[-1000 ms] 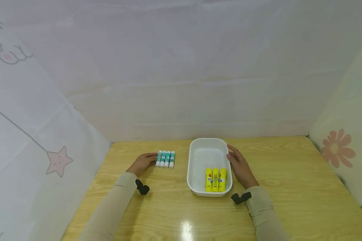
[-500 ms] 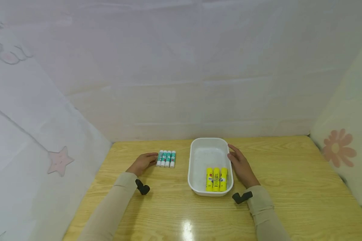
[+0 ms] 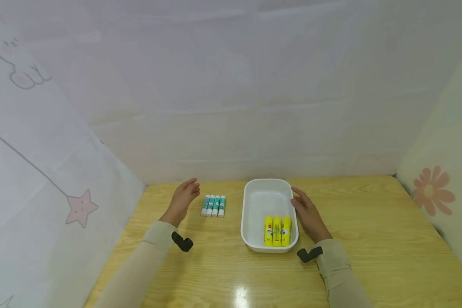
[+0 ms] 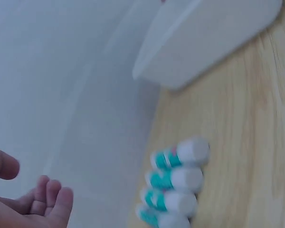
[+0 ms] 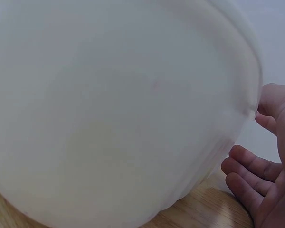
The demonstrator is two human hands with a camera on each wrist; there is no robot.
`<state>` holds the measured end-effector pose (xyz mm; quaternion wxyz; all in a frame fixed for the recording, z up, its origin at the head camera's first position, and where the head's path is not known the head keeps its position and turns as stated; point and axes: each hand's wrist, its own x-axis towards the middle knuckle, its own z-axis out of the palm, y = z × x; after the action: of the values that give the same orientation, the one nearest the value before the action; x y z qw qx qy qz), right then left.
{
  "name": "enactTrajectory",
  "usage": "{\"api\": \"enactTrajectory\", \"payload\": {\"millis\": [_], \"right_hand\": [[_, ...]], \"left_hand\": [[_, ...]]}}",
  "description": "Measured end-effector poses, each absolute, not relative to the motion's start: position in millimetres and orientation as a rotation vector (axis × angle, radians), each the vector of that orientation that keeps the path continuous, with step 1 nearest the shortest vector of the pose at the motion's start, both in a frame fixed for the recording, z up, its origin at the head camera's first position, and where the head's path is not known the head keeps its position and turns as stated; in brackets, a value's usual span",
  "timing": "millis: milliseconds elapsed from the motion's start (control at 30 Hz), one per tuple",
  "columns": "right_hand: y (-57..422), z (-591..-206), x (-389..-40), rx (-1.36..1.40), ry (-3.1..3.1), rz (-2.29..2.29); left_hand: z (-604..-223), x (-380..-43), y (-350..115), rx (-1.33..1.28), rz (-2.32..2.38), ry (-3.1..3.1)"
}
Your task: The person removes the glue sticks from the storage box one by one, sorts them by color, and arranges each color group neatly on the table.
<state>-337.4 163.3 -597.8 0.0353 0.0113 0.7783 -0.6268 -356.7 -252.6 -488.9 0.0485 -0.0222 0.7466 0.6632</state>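
Note:
A row of several teal-and-white glue sticks (image 3: 213, 206) lies side by side on the wooden table. My left hand (image 3: 182, 197) is lifted just left of them, fingers loosely bent and holding nothing; in the left wrist view the fingers (image 4: 52, 197) are apart from the glue sticks (image 4: 173, 185). To the right stands a white plastic basin (image 3: 254, 205) with three yellow glue sticks (image 3: 277, 231) lying in its near right part. My right hand (image 3: 309, 214) rests at the basin's right side. In the right wrist view its thumb and index finger are at the rim, the other fingers (image 5: 249, 183) extended beside the wall.
The wooden table (image 3: 215, 269) meets a pale cloth backdrop (image 3: 231, 128) behind the basin. Printed cloth also hangs on the left and right, with a pink star (image 3: 81, 208) and a flower (image 3: 433, 190). Each wrist wears a small black mount (image 3: 309, 254).
My left hand has risen and moved away from the teal-and-white glue sticks it was beside. The sticks, the basin and my right hand stay in place; the head view shifts slightly.

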Motion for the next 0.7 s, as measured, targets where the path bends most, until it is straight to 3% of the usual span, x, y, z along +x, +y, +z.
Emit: {"api": "enactTrajectory", "payload": {"millis": [333,700], "right_hand": [[161.5,-598.7,-342.0,-0.001,2.386,-1.954],[160.1,-601.6,-346.9,0.026,2.390,-1.943]], "left_hand": [[-441.4,-318.2,-164.9,0.264,1.901,2.189],[-458.6,-298.6,-119.1,0.219,1.849,1.728]]}}
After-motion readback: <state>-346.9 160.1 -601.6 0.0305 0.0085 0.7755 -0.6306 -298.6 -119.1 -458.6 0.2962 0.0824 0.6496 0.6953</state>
